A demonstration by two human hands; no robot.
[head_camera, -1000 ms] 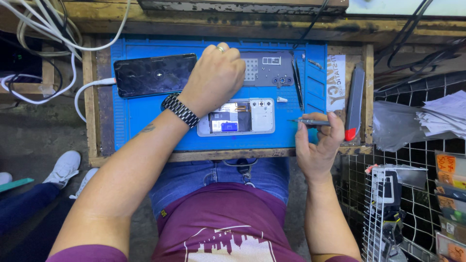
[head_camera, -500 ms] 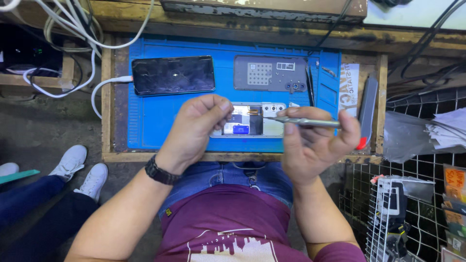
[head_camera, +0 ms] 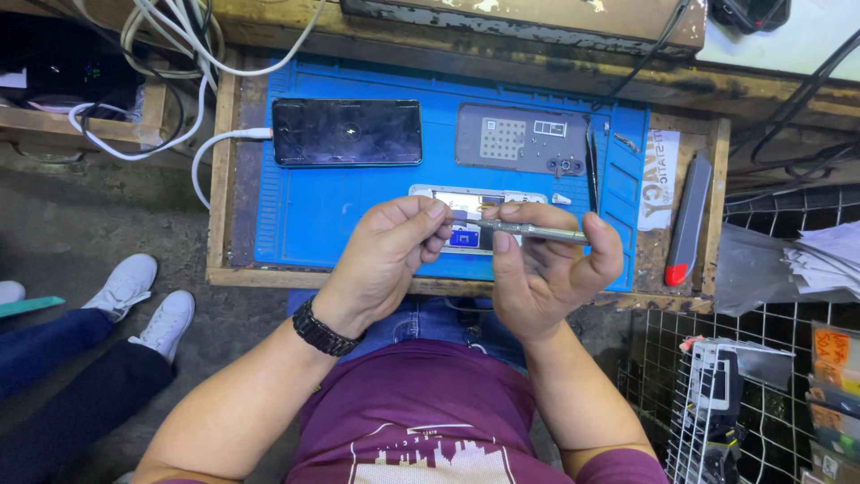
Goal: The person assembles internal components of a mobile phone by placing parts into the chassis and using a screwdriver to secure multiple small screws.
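We had brought both hands together over the blue work mat on the wooden bench. A second before, our left hand had reached to the far edge of the mat while the right waited near the bench's front edge with the tool; by this moment the left had come back, and the two met above the opened phone.

Our right hand was closed around a slim metal screwdriver, held level across the fingers with its tip pointing left. The left hand's thumb and fingers were pinched together at that tip; whether something small sat between them we could not tell.

The opened phone lay on the mat directly beneath the hands, mostly hidden by them, only its upper edge and a patch of its blue inside showing. We judged that the reach across the mat had ended and that the attention had turned to the tool's tip, not to the phone itself.

Farther back on the mat, a dark phone lay face up with a white cable plugged into its left end. To its right sat a grey back cover, and black tweezers lay just beside it. A grey tool with a red tip rested on the bench at the right.
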